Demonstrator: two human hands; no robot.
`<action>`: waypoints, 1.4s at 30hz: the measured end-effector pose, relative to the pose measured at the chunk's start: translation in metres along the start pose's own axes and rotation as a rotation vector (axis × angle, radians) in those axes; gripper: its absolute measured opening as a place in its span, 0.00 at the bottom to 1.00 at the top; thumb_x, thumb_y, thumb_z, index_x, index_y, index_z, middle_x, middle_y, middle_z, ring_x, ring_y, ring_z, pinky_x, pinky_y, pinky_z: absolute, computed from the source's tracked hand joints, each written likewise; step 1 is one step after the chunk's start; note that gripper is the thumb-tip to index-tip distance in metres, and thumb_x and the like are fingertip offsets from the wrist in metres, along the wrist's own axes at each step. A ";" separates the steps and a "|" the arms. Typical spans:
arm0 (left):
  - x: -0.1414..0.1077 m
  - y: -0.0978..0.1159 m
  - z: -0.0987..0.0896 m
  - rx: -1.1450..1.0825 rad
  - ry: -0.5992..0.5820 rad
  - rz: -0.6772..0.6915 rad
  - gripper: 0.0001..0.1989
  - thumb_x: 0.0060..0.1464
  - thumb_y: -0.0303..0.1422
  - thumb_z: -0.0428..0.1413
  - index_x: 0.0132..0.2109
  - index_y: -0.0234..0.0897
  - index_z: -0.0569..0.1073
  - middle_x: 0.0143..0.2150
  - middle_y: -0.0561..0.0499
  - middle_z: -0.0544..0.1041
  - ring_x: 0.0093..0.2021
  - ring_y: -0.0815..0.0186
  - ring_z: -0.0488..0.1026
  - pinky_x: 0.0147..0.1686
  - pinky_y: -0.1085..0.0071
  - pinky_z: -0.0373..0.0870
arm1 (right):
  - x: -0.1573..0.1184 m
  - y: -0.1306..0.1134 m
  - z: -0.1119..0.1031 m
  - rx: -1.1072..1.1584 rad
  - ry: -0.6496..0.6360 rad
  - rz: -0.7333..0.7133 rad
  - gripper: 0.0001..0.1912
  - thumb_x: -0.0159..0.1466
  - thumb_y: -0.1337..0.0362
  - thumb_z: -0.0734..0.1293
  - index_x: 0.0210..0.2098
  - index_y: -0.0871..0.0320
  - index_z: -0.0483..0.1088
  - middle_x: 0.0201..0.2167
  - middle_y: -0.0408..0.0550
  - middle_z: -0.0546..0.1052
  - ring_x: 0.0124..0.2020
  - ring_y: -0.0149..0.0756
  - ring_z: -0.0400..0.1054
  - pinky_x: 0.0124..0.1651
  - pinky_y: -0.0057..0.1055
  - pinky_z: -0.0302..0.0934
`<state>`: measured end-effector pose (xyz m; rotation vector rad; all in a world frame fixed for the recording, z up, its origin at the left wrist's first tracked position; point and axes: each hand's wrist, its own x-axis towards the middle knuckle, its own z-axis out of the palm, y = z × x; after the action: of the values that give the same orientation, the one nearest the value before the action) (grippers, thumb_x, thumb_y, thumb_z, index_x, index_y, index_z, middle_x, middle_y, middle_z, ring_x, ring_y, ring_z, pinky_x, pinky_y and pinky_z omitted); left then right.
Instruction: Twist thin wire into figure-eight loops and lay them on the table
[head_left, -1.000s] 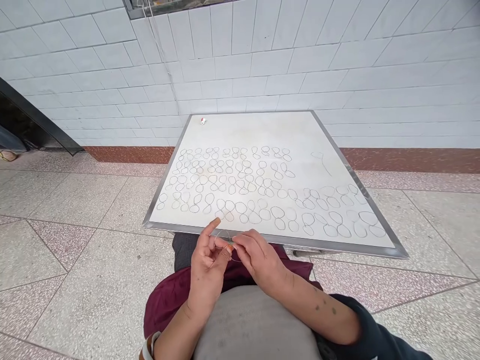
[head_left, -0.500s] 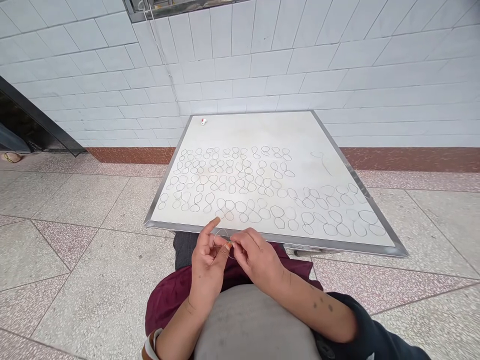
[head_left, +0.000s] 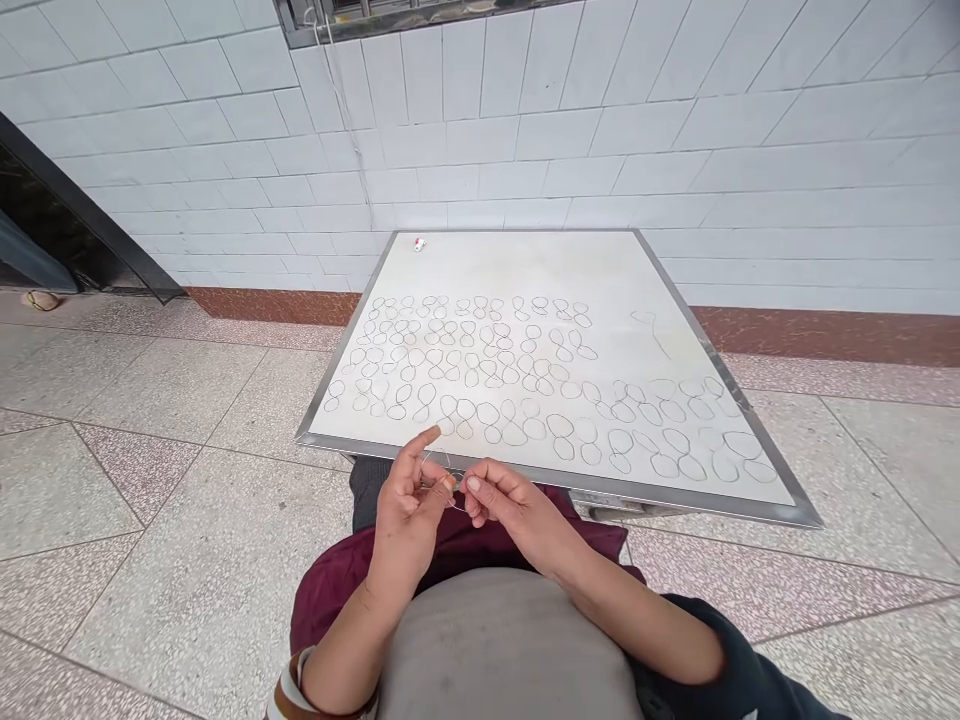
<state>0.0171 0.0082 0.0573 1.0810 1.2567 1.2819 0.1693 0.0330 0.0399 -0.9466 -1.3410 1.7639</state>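
Observation:
My left hand and my right hand are raised just in front of the table's near edge. Both pinch a thin wire loop between thumb and fingertips. A small orange-tipped spot shows where the fingers meet, but the hold itself is partly hidden. My left index finger points up toward the board. Rows of similar thin wire loops lie on a white metal-edged board, close past my fingertips.
A small red-and-white object lies at the board's far corner, and a loose wire piece lies at its right. Maroon cloth covers my lap beneath a grey apron. Tiled wall stands behind; terrazzo floor surrounds the board.
The view has tilted slightly, so the board sits a little lower in the frame. My hands have eased slightly apart, both still pinching the wire.

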 end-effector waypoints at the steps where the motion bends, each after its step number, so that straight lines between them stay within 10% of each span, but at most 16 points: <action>1: 0.000 0.000 0.000 0.005 -0.012 -0.001 0.24 0.57 0.31 0.56 0.61 0.44 0.64 0.31 0.55 0.70 0.32 0.69 0.68 0.38 0.70 0.69 | 0.000 0.000 0.000 0.031 -0.006 0.007 0.14 0.66 0.53 0.63 0.35 0.58 0.67 0.26 0.40 0.69 0.27 0.28 0.62 0.35 0.29 0.62; 14: 0.000 -0.007 -0.004 0.126 -0.057 0.048 0.24 0.58 0.31 0.53 0.61 0.47 0.64 0.32 0.56 0.70 0.33 0.68 0.69 0.37 0.71 0.69 | 0.004 0.009 -0.003 0.432 -0.105 0.154 0.11 0.64 0.55 0.68 0.34 0.57 0.71 0.24 0.40 0.66 0.28 0.28 0.57 0.36 0.27 0.53; 25: 0.002 -0.004 -0.012 0.142 -0.025 0.049 0.25 0.58 0.32 0.54 0.62 0.46 0.63 0.33 0.55 0.69 0.33 0.69 0.67 0.38 0.70 0.67 | 0.007 0.013 -0.007 -0.084 -0.003 -0.008 0.13 0.64 0.52 0.66 0.40 0.54 0.72 0.31 0.42 0.70 0.32 0.30 0.61 0.38 0.30 0.58; 42: -0.002 0.003 -0.007 -0.129 -0.006 -0.059 0.29 0.52 0.34 0.62 0.61 0.43 0.65 0.38 0.51 0.77 0.36 0.69 0.72 0.42 0.70 0.70 | 0.004 0.008 0.000 -0.068 0.101 -0.030 0.12 0.64 0.54 0.65 0.35 0.56 0.70 0.21 0.38 0.66 0.23 0.27 0.58 0.31 0.29 0.54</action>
<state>0.0100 0.0059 0.0597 0.9488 1.1759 1.2958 0.1670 0.0346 0.0316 -1.0334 -1.3510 1.6344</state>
